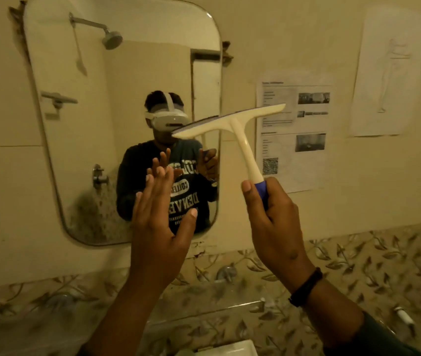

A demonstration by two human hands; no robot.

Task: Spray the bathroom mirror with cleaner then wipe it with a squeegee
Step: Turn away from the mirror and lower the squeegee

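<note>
Squeegee (232,122) of cream plastic, T-shaped, with a thin dark rubber blade along the upper edge of its crossbar and a blue grip at the foot of its round stem, is held up tilted in front of the mirror's right edge, its left tip crossing the glass and its right tip over the wall; whether the blade touches the glass cannot be told. The right hand (273,219) has its fingers curled round the blue grip with the thumb laid up along the stem, and a dark band circles that wrist. The left hand (160,222) is raised before the lower mirror with fingers straight and slightly spread, holding nothing; whether its fingertips touch the glass is unclear. The mirror (76,124) is a tall smooth pane with rounded corners and a thin rim, hung on plain cream tiles; it reflects a person in a white headset and dark printed sweatshirt, and a metal shower head. Printed paper sheets (294,129) are stuck flat to the wall to its right. Below runs a band of tiles with a leaf pattern (358,253), glossy and mottled
</note>
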